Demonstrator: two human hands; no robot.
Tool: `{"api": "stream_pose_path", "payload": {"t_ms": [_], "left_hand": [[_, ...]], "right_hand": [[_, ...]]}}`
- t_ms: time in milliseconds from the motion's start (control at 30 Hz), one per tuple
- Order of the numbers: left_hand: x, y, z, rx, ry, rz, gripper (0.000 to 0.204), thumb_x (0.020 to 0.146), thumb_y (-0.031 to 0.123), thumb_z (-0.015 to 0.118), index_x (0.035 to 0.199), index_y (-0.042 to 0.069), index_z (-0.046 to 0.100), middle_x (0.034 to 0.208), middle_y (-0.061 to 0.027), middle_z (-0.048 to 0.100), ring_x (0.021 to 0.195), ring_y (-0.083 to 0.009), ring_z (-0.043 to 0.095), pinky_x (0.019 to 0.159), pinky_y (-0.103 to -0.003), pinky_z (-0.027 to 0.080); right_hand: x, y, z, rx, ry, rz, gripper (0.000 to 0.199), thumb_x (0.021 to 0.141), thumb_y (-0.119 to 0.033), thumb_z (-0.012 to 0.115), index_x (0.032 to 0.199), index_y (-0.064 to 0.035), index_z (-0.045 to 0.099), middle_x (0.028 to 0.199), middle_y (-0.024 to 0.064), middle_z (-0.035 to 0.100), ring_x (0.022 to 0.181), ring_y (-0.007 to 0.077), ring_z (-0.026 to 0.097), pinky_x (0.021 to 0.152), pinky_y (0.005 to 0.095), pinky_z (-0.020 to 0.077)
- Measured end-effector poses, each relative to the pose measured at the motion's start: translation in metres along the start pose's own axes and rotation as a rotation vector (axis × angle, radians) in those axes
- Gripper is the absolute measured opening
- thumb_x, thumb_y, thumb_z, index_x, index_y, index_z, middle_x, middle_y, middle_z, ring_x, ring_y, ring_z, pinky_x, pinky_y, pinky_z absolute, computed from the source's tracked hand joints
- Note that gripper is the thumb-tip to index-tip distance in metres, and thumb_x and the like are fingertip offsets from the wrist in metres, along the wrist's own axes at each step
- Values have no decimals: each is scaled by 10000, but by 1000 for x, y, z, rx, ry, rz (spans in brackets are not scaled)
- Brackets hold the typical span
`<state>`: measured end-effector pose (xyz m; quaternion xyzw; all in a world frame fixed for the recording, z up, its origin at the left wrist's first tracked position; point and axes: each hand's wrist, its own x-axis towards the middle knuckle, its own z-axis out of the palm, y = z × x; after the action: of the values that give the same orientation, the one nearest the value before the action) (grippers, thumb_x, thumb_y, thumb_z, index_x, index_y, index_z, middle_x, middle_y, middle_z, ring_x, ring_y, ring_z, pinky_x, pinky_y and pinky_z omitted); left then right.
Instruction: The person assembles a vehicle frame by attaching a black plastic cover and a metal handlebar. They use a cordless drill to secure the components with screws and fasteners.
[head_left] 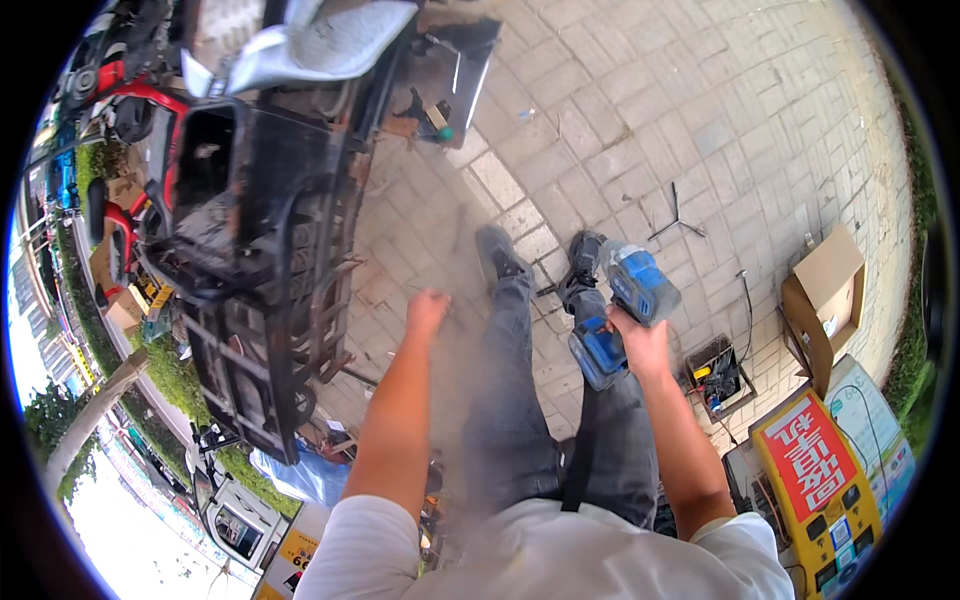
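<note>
My right hand is wrapped round the grip of a blue-and-grey cordless power tool. The tool's blue battery hangs on the near-left side of that hand, above my right thigh. Its working tip cannot be made out. Over the paving on the left, my left hand is closed and somewhat blurred; whether anything sits in its fingers is hidden. To the left of it, apart from the hand, stands a vehicle's black metal frame with bars and a dark box-like part.
A three-armed wrench lies on the paving ahead right. Further right are an open cardboard box, a tool crate and a yellow-and-red box. A dark panel with small parts lies far left of centre. My shoes stand between.
</note>
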<state>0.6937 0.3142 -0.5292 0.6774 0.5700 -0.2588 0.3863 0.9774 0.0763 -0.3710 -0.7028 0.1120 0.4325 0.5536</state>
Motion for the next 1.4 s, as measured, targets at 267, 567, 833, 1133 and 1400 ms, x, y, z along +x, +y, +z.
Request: {"api": "stream_pose_path", "payload": {"t_ms": [267,567,833,1133,1400], "left_hand": [[297,-39,143,265,170,-76,368,755,345,733,951,53,625,950,-172,666,950,-359,626,785,-470,510],[394,-43,191,473,195,-111,336,794,299,703,1028,93,576,1054,-102,618,952,-313,616,780,-451,505],[263,16,99,-196,189,389,262,840,171,642,1050,32,566,1041,-152,596,971,-357,577,825,-454,449],[-10,117,-179,-347,115,790,332,792,99,652,1121,76,610,1074,-81,618,1029,-272,551,912,-385,369],[-130,136,-343,-258,81,904,327,812,121,639,1136,84,611,1008,-70,619,984,-247,558,869,-368,343]], "right_hand": [[123,138,25,-111,110,214,161,783,17,673,923,-17,601,818,40,607,716,148,583,651,295,495],[159,156,17,-394,-80,397,212,806,-49,707,1002,-27,631,931,54,651,840,148,612,777,329,506],[139,103,57,-471,-170,264,323,782,-85,752,1076,-38,627,1014,50,655,926,150,608,813,318,490],[32,-139,173,-744,-544,-48,335,764,-138,753,1059,-42,629,977,74,670,906,176,629,801,325,497],[-42,-295,222,-907,-848,-226,377,726,-129,767,1062,-41,621,970,81,666,871,189,632,811,323,491]]}}
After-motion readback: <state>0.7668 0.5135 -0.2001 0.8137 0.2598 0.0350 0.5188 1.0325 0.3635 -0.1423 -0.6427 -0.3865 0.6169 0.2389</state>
